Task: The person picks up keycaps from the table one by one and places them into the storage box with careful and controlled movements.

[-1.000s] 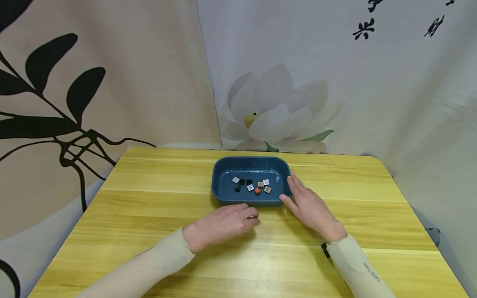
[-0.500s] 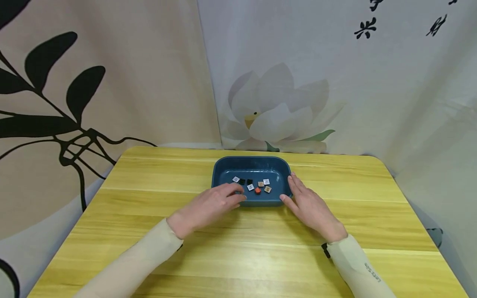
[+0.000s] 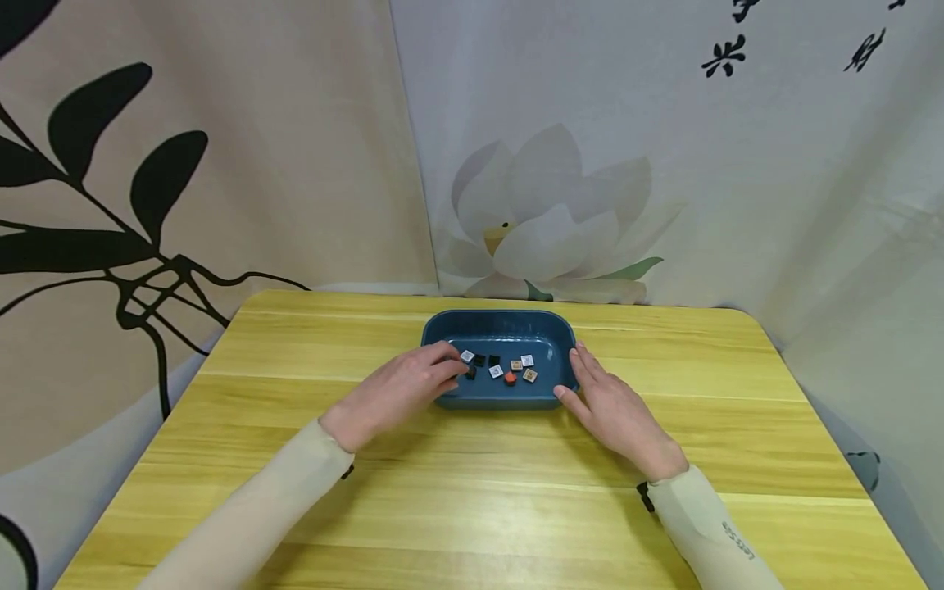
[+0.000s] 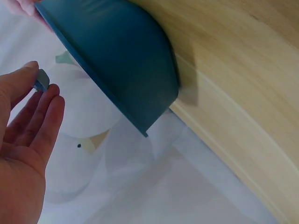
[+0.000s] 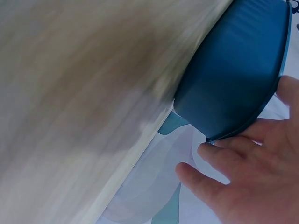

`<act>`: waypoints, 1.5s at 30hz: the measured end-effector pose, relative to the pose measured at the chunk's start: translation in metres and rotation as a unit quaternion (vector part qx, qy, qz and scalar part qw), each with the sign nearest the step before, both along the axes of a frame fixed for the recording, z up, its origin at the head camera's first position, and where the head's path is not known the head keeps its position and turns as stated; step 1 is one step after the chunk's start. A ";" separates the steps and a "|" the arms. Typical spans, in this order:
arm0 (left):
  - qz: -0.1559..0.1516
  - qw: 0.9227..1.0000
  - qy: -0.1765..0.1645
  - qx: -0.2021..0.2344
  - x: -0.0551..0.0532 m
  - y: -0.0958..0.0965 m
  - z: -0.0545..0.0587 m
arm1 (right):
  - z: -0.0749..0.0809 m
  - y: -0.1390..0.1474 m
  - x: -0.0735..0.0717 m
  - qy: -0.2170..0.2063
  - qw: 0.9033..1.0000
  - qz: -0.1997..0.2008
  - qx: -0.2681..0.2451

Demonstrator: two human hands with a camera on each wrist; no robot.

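Note:
A dark blue rectangular tray (image 3: 509,403) stands on the wooden table. Several small square pieces lie inside it: white pieces (image 3: 496,371), black pieces (image 3: 494,360), light brown pieces (image 3: 530,375) and a red piece (image 3: 510,378). Above the tray's left front corner, my left hand (image 3: 401,387) pinches a small grey block (image 4: 42,80) between thumb and index finger, its other fingers loosely extended. My right hand (image 3: 618,414) rests against the tray's right end, fingers fairly straight along the rim and thumb at the front corner (image 5: 280,86).
The wooden table (image 3: 516,508) extends around the tray on all sides. Behind its far edge hangs a pale curtain (image 3: 310,164) printed with leaves and a lotus flower.
My left hand has moved from in front of the tray leftward and up to over its left front corner. My right hand and the tray have stayed in place.

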State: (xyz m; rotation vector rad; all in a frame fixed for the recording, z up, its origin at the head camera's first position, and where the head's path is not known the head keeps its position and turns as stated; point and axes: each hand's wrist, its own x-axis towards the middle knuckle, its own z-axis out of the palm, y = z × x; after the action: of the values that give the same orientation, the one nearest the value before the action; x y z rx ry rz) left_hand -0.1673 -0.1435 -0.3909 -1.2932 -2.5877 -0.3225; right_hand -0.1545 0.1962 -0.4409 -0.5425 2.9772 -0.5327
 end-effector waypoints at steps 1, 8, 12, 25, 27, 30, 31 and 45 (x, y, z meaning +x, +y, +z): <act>0.003 1.000 -0.007 0.000 -0.001 0.000 0.000 | 0.000 0.000 0.000 0.000 1.000 0.000 -0.001; 0.038 0.999 -0.037 -0.010 -0.011 0.001 -0.004 | -0.001 0.001 0.000 0.000 1.000 0.000 -0.005; 0.063 0.997 -0.044 -0.020 -0.016 0.003 -0.005 | -0.001 0.001 0.000 0.000 1.000 0.001 -0.003; 0.102 0.990 -0.054 -0.087 -0.038 0.023 -0.014 | -0.001 0.004 -0.003 0.010 1.000 0.004 0.003; 0.105 0.988 -0.062 -0.095 -0.039 0.025 -0.016 | -0.001 0.004 -0.003 0.009 1.000 0.004 0.004; 0.111 0.985 -0.075 -0.105 -0.042 0.029 -0.020 | -0.001 0.004 -0.002 0.007 1.000 0.003 0.004; 0.114 0.985 -0.078 -0.108 -0.043 0.030 -0.021 | -0.001 0.004 -0.002 0.007 1.000 0.002 0.004; 0.120 0.983 -0.080 -0.111 -0.048 0.034 -0.027 | -0.001 0.000 -0.001 0.011 1.000 0.004 0.008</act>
State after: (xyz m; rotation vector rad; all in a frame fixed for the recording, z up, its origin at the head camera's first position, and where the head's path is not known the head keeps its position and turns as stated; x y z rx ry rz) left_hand -0.2155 -0.1092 -0.4177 -1.0374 -2.9485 -0.0998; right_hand -0.1560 0.1966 -0.4419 -0.5638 2.9955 -0.5062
